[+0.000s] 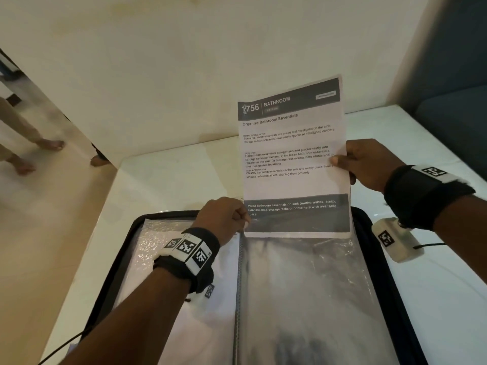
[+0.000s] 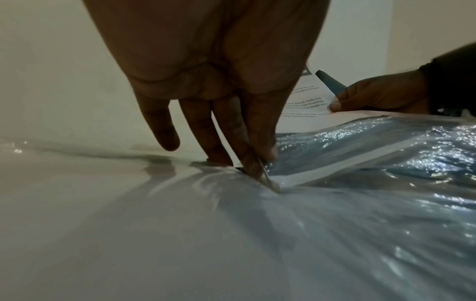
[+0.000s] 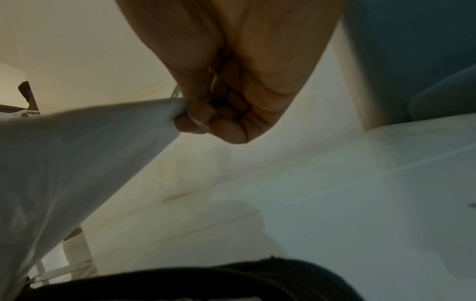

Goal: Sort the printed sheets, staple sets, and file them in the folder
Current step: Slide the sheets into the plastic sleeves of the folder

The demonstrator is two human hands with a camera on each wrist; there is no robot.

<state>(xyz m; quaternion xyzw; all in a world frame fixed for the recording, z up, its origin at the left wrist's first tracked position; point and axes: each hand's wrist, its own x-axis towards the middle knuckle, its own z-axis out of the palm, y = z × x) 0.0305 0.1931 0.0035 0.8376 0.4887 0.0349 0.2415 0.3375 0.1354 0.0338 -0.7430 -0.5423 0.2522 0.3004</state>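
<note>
While the open folder (image 1: 374, 248) lay across the lower half of the head view on a white table (image 1: 168, 177), a printed sheet (image 1: 292, 164) headed "Organize Bathroom Essentials" stood nearly upright at centre frame, its bottom edge at the top of the folder's right-hand plastic sleeve (image 1: 303, 293). The right hand (image 1: 369, 164), at centre right, pinched the sheet's right edge between thumb and curled fingers; the right wrist view showed the same pinch from beneath, with the paper (image 3: 77, 152) sweeping to the lower left. The left hand (image 1: 224, 219), just left of the sheet's lower corner, pinched the top edge of the plastic sleeve (image 2: 360, 163) between thumb and forefinger near the spine, as the left wrist view showed; the other fingers (image 2: 159, 124) pointed down, loosely spread. A second sleeve (image 1: 163, 248) holding white paper filled the folder's left half. Bare feet (image 1: 50, 144) of other persons stood on the floor at the left edge.
</note>
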